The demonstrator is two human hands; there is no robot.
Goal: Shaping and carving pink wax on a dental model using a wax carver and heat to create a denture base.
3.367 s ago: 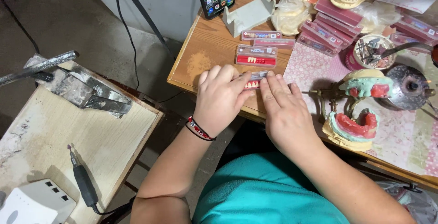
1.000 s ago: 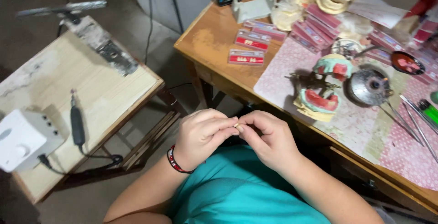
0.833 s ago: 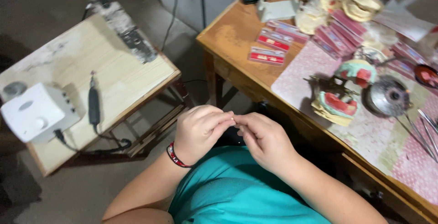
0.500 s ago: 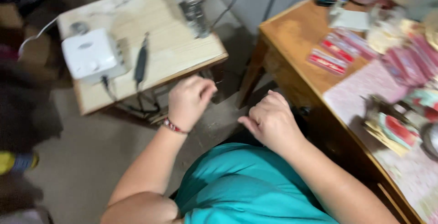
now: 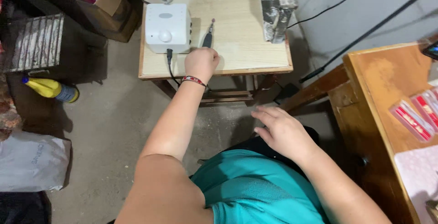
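Left hand (image 5: 202,62): one; reached out over the near edge of the small bench (image 5: 242,46), fingers (image 5: 211,59) curled closed around the lower end of the handpiece.
Handpiece (image 5: 208,33): one; slim dark rotary tool, lying on the bench just right of the control box; its tip with a small bur pointed away from the person, its rear end hidden under the curled fingers.
Control box (image 5: 167,27): one; white, one round knob on top, one black cord leaving its near side and dropping over the bench edge beside the wrist.
Wristband (image 5: 195,81): one; red and dark, on the left wrist.
Right hand (image 5: 282,131): one; held over the lap, well apart from the handpiece, fingers (image 5: 264,114) loosely spread and open, holding nothing.
Grey crusted block (image 5: 277,6): one; at the right rear of the small bench.
Wooden bench (image 5: 378,96): one; at right, bearing two flat red-and-clear packets (image 5: 419,114).
Yellow bottle (image 5: 49,89): one; lying on the floor at left.
White bag (image 5: 32,160): one; on the floor, lower left.
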